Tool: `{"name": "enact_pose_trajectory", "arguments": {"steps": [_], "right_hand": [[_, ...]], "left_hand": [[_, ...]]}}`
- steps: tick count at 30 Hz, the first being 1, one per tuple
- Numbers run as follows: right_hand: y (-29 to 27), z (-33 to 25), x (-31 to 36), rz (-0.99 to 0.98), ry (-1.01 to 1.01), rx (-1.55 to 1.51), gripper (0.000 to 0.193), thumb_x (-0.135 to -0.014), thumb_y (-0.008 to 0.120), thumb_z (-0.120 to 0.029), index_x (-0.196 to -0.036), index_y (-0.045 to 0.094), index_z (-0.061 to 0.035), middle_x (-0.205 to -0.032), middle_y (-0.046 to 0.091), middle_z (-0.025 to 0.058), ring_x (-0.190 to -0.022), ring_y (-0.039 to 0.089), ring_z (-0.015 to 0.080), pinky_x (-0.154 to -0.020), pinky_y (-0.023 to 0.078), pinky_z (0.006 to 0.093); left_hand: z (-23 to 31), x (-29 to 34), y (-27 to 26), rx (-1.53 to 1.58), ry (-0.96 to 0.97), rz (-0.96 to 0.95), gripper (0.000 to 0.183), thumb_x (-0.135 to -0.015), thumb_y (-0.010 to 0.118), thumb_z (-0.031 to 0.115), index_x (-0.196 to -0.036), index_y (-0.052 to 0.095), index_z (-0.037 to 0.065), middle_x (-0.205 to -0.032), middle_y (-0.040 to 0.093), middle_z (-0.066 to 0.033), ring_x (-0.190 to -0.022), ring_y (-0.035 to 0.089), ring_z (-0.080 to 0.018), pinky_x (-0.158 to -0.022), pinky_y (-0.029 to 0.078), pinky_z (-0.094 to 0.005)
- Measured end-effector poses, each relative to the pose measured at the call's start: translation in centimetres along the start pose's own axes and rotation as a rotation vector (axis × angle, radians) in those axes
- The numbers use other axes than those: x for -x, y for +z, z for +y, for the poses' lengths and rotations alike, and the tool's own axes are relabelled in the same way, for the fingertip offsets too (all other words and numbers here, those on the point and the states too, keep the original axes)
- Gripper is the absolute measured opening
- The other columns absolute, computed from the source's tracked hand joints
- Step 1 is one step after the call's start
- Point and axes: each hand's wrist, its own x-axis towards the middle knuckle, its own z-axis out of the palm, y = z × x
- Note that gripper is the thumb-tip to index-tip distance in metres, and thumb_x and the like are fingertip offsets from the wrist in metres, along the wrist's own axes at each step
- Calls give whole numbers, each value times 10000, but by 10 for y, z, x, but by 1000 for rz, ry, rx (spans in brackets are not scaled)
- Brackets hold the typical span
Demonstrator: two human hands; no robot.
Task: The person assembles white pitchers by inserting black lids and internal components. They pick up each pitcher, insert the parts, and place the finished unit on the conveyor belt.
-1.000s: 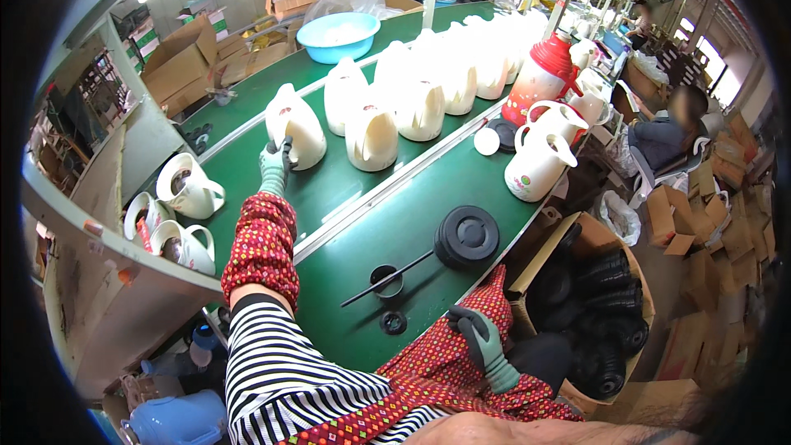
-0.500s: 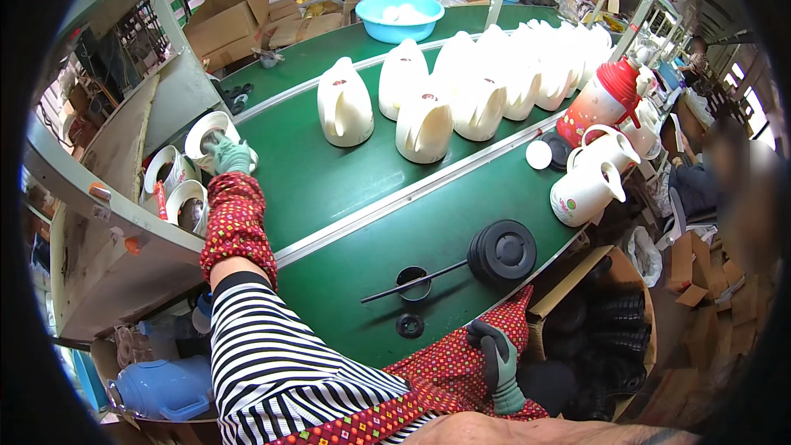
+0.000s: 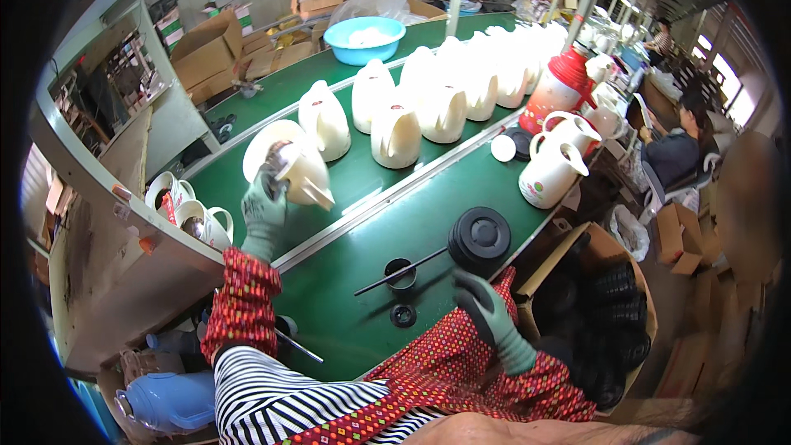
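My left hand [image 3: 268,202], in a grey-green glove, is closed on a white thermos jug [image 3: 306,166] at its open end. The jug is tilted above the green belt, with its handle toward the right and a shiny liner partly showing in the opening. My right hand [image 3: 494,321], gloved too, hovers over my red patterned apron, its fingers bent and blurred by motion. Just beyond it lies a stack of black round caps [image 3: 480,236]. Beside the stack, a thin black rod [image 3: 395,274] lies across a black ring-shaped cup [image 3: 402,280], with a small black ring [image 3: 403,316] nearer me.
Several white jugs [image 3: 395,138] stand in rows on the belt. To their right are a red thermos [image 3: 560,86] and cream jugs [image 3: 550,177]. Two open jugs [image 3: 206,225] lie at left. A carton [image 3: 540,288] of black parts stands right; a blue basin [image 3: 362,45] sits behind.
My left hand has lifted one jug from the group at left and carried it right, over the belt. My right hand has risen slightly toward the black caps. The view has shifted.
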Motion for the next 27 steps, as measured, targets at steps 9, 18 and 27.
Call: {"name": "enact_pose_trajectory", "arguments": {"steps": [9, 18, 27], "right_hand": [[-36, -138, -46, -157, 586, -302, 840, -972, 646, -622, -1620, 380, -157, -1547, 504, 123, -1282, 592, 257, -942, 535, 438], [-83, -78, 89, 101, 334, -527, 543, -964, 767, -212, -1413, 577, 28, -1286, 694, 106, -1151, 672, 187, -1018, 538, 343], [-74, -40, 123, 151, 374, -906, 566, -993, 710, -206, -1473, 514, 23, -1344, 661, 106, -1201, 655, 215, -1055, 520, 366]], "left_hand": [[193, 80, -81, 374, 666, -749, 427, -790, 831, 110, -1187, 682, 63, -1298, 698, -163, -860, 753, -350, -736, 613, -409], [218, 133, -30, 1089, 409, -904, 659, -989, 634, 16, -1581, 345, 35, -1690, 287, -196, -1128, 680, -244, -881, 592, -387], [191, 240, 64, 1332, -39, -1105, 781, -948, 780, 181, -1598, 376, 25, -1498, 589, -151, -1353, 582, -259, -1165, 435, -391]]}}
